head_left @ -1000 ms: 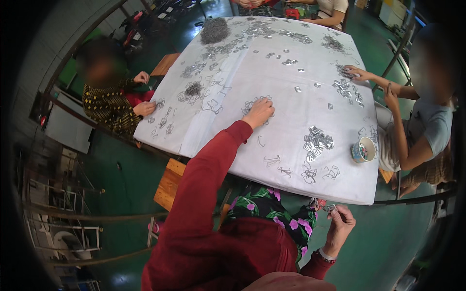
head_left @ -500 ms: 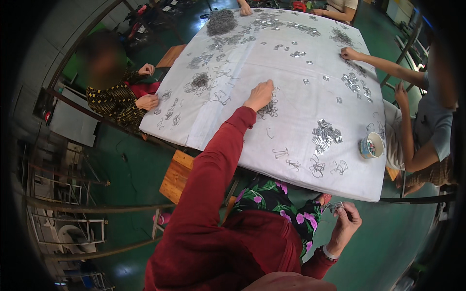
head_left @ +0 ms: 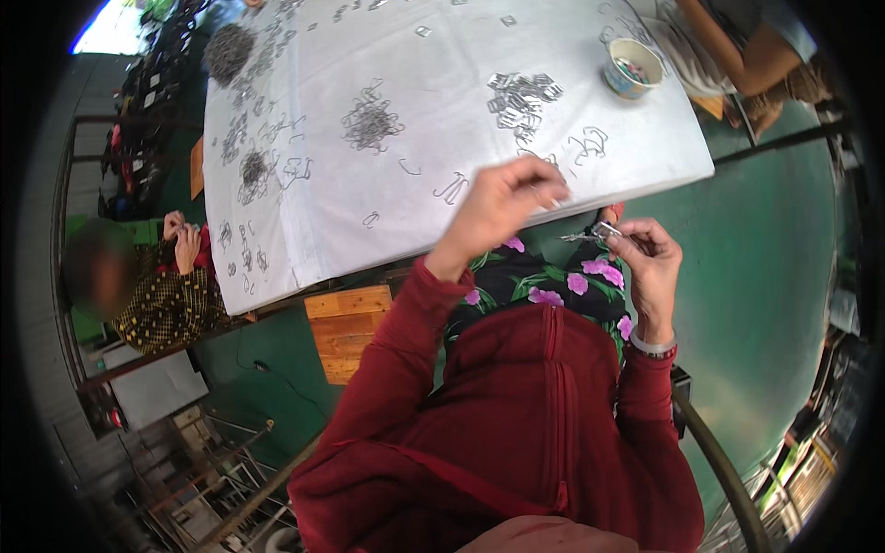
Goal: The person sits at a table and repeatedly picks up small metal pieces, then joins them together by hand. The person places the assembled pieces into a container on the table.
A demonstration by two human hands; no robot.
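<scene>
My left hand (head_left: 502, 207) hovers over the near edge of the white-covered table (head_left: 442, 55), its fingertips pinched on what looks like a small wire clip. My right hand (head_left: 648, 263) is below the table edge, in front of my flowered top, and holds a small bunch of metal clips (head_left: 597, 233). Loose silver wire clips lie in heaps on the cloth: one heap (head_left: 371, 123) sits beyond my left hand and another (head_left: 522, 93) lies further right. Single clips (head_left: 452, 189) are scattered close to my left hand.
A small cup (head_left: 631, 66) stands near the table's right corner. A seated person (head_left: 171, 304) at the left works with both hands. Another person's arm (head_left: 737, 46) reaches in at the upper right. A wooden stool (head_left: 348, 318) stands below the table on the green floor.
My left hand has drawn back from a heap in the middle of the table to its near edge. My right hand has risen closer to the table, and the view has tilted down.
</scene>
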